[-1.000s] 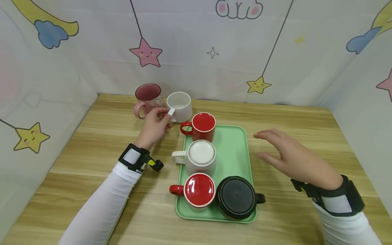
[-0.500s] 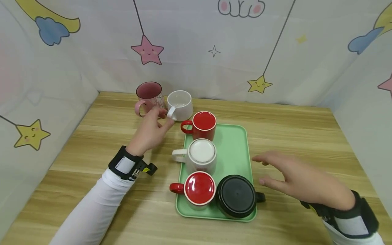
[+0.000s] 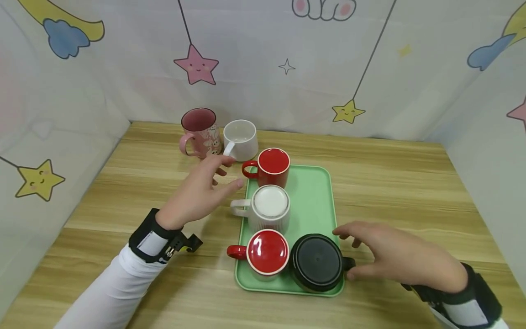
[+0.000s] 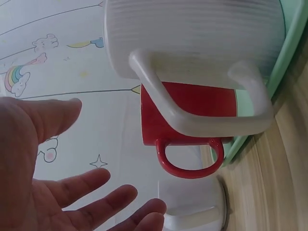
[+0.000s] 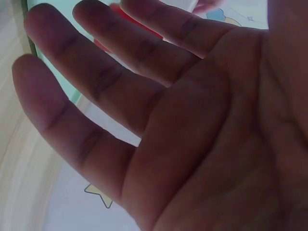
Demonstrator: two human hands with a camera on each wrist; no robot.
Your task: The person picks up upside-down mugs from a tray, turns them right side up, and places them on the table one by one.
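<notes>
My left hand point(image 3: 199, 192) hovers left of the tray with fingers spread and nothing in them. It is near the ribbed white mug point(image 3: 269, 210), which stands upside down with its handle pointing left. In the left wrist view the palm faces that mug's handle point(image 4: 202, 122). My right hand point(image 3: 400, 253) is at the right of the tray, thumb close to the handle of the upside-down black mug point(image 3: 316, 262); its fingers hold nothing. Two upside-down red mugs, a far one point(image 3: 274, 165) and a near one point(image 3: 268, 252), share the green tray point(image 3: 314, 192).
Behind the tray's left corner, a white mug point(image 3: 246, 145) and a pink patterned mug point(image 3: 205, 132) stand upright on the wooden table point(image 3: 390, 173). A printed cloth point(image 3: 255, 91) hangs along the back. The tray has a low raised rim.
My left hand has let go of the upright white mug's handle and drawn back toward the person. My right hand has moved down beside the black mug.
</notes>
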